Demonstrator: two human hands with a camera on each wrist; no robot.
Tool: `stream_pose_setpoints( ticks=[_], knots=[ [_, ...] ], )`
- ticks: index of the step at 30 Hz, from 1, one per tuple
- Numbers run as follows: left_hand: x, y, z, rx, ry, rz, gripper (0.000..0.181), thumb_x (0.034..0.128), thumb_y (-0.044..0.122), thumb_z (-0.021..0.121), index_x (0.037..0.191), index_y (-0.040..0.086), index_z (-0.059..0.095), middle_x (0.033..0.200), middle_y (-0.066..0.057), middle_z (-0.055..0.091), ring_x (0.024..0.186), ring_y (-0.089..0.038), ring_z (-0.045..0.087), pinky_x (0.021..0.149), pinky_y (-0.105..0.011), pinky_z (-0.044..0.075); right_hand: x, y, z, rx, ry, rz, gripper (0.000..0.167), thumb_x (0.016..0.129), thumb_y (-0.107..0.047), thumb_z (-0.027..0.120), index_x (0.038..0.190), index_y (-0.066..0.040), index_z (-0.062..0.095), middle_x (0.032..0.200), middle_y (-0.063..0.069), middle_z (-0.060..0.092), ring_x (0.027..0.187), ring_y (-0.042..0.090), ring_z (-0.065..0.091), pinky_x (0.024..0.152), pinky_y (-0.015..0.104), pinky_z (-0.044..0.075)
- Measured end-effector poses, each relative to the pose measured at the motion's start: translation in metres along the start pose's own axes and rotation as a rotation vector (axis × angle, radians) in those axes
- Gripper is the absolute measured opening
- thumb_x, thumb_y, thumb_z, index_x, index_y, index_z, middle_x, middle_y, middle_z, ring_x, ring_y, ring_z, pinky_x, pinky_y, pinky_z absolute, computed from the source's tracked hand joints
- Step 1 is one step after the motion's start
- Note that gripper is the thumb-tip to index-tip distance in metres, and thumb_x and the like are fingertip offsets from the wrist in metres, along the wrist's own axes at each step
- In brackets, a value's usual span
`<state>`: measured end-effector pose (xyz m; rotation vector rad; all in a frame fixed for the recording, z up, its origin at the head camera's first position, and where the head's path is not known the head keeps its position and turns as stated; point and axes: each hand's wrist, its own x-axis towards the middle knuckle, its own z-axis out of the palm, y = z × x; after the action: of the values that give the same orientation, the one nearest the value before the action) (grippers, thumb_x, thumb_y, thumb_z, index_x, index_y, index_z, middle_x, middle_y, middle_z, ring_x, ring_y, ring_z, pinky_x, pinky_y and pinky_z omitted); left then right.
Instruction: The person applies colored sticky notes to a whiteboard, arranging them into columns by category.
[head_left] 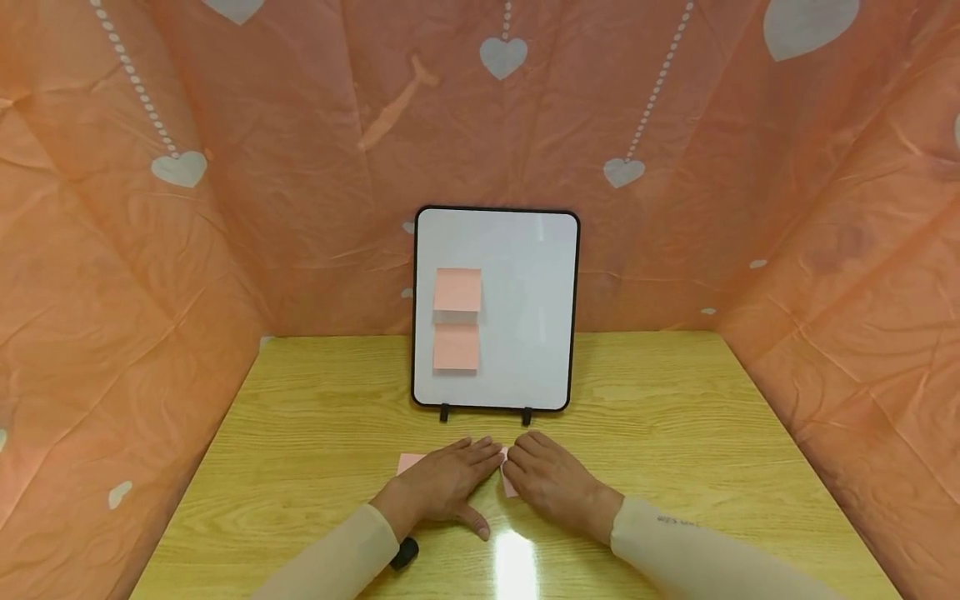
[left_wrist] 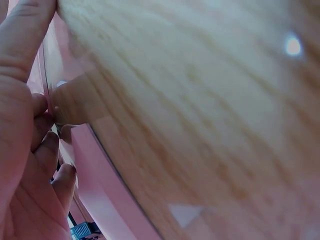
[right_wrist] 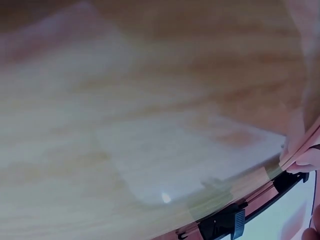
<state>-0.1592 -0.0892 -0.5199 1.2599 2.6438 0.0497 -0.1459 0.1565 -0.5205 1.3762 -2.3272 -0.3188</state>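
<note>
My left sleeve [head_left: 337,554]: pale cream, smooth, close-fitting, ending just behind my bare left hand [head_left: 446,482]. Right sleeve [head_left: 705,550]: same, behind my bare right hand [head_left: 557,483]; small dark lettering [head_left: 677,522], illegible, near its cuff.

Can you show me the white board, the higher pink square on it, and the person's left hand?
White board [head_left: 521,308]: head view, bare white middle.
Higher pink square [head_left: 457,290]: head view, middle of its front.
Left hand [head_left: 447,478]: head view, back of the hand.
</note>
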Motion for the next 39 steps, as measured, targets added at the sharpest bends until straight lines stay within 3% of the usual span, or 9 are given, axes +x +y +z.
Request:
stream_pose_setpoints(
  ticks=[4,13,20,25,28,32,34,39],
  knots=[
    [0.0,0.001,0.0,0.001,0.001,0.002,0.118,0.0778,0.086,0.059,0.167,0.014,0.032,0.173,-0.003,0.031,0.161,-0.018,0.026,0.133,-0.038,0.025,0.002,0.002,-0.002,-0.022,0.005,-0.001,0.031,0.094,-0.033,0.08,0.109,-0.013,0.064,0.106,0.0,0.062,0.103,0.018,0.055,0.101,0.034,0.05],
    [-0.001,0.003,-0.001,0.02,-0.005,-0.002,0.116,0.078,0.087,0.058,0.166,0.015,0.034,0.173,-0.002,0.032,0.162,-0.017,0.026,0.133,-0.037,0.024,0.003,0.002,0.002,0.02,0.072,0.001,0.022,0.095,-0.026,0.078,0.103,-0.013,0.062,0.102,-0.001,0.061,0.099,0.017,0.056,0.095,0.033,0.051],
    [-0.007,0.005,-0.005,-0.064,0.014,-0.021,0.112,0.0823,0.08,0.065,0.167,0.013,0.033,0.172,-0.003,0.035,0.161,-0.019,0.027,0.133,-0.039,0.024,0.002,0.001,0.004,0.056,0.077,0.028,0.023,0.094,-0.025,0.079,0.107,-0.012,0.065,0.102,-0.002,0.063,0.099,0.016,0.056,0.097,0.033,0.052],
    [-0.022,0.008,-0.008,-0.067,0.054,-0.039,0.088,0.0952,0.066,0.065,0.161,0.01,0.045,0.167,-0.006,0.043,0.158,-0.023,0.035,0.13,-0.04,0.031,0.003,0.0,0.003,0.095,0.083,0.063,0.016,0.095,-0.021,0.075,0.104,-0.014,0.064,0.1,-0.003,0.063,0.097,0.015,0.056,0.095,0.032,0.052],
    [-0.033,0.015,-0.006,-0.062,0.073,-0.038,0.072,0.1027,0.055,0.062,0.158,0.011,0.05,0.164,-0.005,0.048,0.156,-0.024,0.039,0.128,-0.041,0.035,0.003,0.0,0.002,0.102,0.076,0.084,0.006,0.104,-0.02,0.062,0.105,-0.014,0.065,0.101,-0.003,0.064,0.097,0.015,0.057,0.096,0.032,0.053],
    [-0.04,0.03,-0.001,0.01,0.101,0.003,0.064,0.1059,0.05,0.059,0.157,0.012,0.051,0.162,-0.004,0.05,0.153,-0.022,0.044,0.126,-0.04,0.038,0.003,0.001,0.0,0.105,0.076,0.109,0.007,0.105,-0.019,0.06,0.104,-0.015,0.065,0.101,-0.004,0.064,0.099,0.015,0.058,0.096,0.032,0.053],
    [-0.041,0.037,0.003,0.057,0.121,0.035,0.064,0.1067,0.05,0.057,0.158,0.013,0.05,0.162,-0.003,0.05,0.152,-0.02,0.045,0.125,-0.039,0.04,0.003,0.002,0.001,0.115,0.085,0.117,0.008,0.1,-0.021,0.069,0.102,-0.016,0.065,0.1,-0.004,0.064,0.098,0.015,0.057,0.094,0.032,0.053],
    [-0.04,0.045,0.014,0.115,0.197,0.09,0.061,0.108,0.05,0.054,0.158,0.014,0.051,0.161,-0.003,0.051,0.15,-0.019,0.048,0.122,-0.04,0.044,0.005,0.003,0.004,0.136,0.106,0.121,0.01,0.098,-0.02,0.072,0.102,-0.016,0.064,0.099,-0.005,0.062,0.097,0.015,0.056,0.092,0.032,0.052]
  ],
)
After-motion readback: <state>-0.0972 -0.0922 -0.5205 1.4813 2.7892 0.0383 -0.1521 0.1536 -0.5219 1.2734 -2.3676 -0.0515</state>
